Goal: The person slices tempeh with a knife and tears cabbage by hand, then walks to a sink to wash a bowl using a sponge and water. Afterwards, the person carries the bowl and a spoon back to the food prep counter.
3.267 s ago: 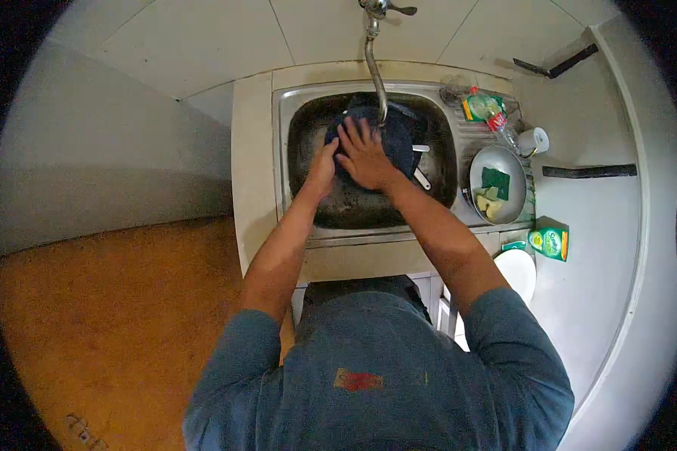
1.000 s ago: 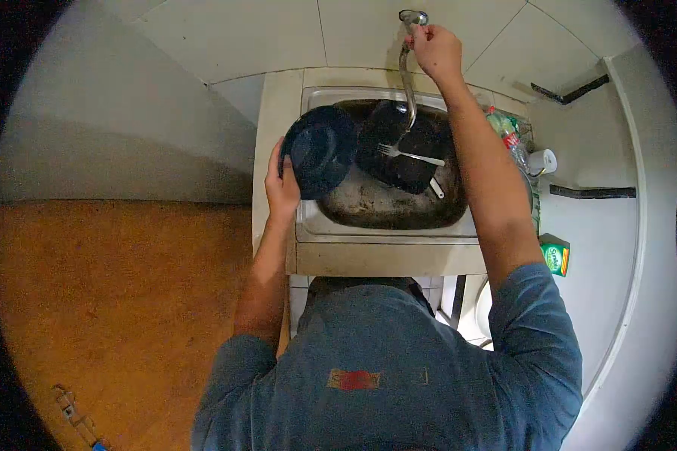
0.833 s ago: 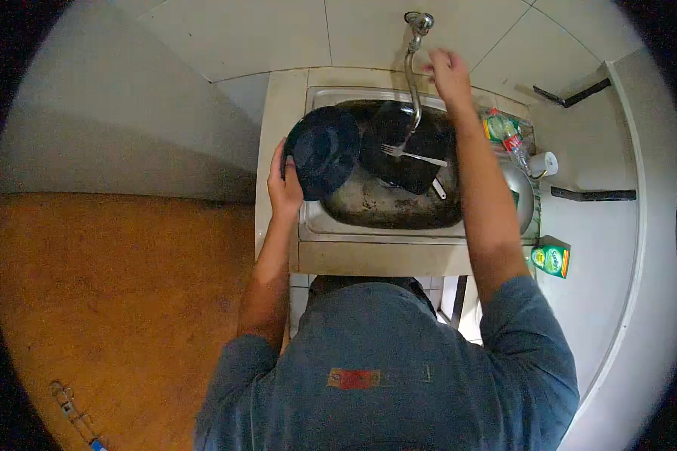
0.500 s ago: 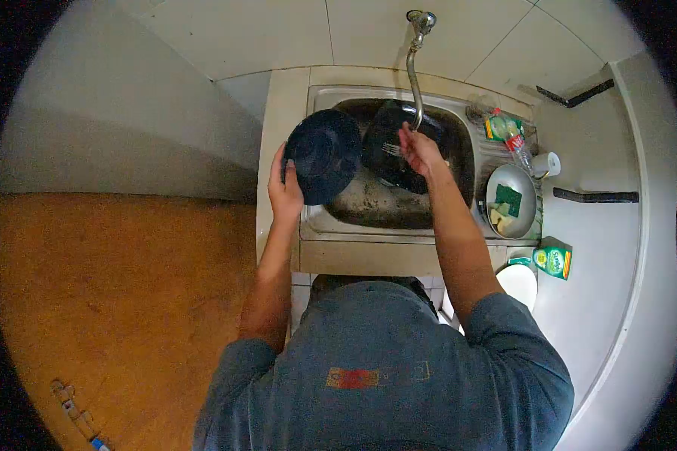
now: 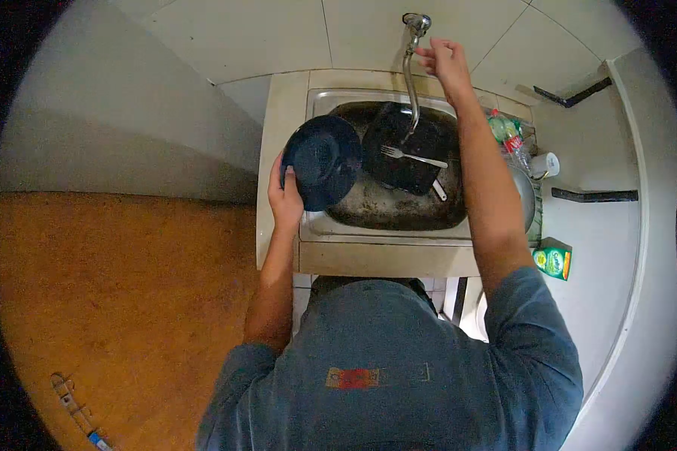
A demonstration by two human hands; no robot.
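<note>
My left hand [image 5: 286, 197] is closed on the rim of a dark blue plate [image 5: 322, 161], which it holds tilted over the left side of the sink [image 5: 368, 214]. My right hand [image 5: 447, 66] is raised beside the upper part of the tap [image 5: 411, 68], fingers apart and loosely bent; whether they touch the metal is unclear. Below the spout, a fork [image 5: 414, 157] lies across a black square dish [image 5: 399, 124] in the basin. A white handle [image 5: 439, 190] sticks out by the dish's lower right corner.
Right of the basin stand a plastic bottle [image 5: 514, 144], a white mug [image 5: 545, 164] and a pan [image 5: 528, 197], partly hidden by my right forearm. A green carton [image 5: 554, 261] is at the lower right. Tiled wall [image 5: 384, 34] rises behind the tap.
My right hand has moved up from under the spout to beside the tap's upper part, uncovering the fork and white handle. The plate in my left hand has shifted only slightly.
</note>
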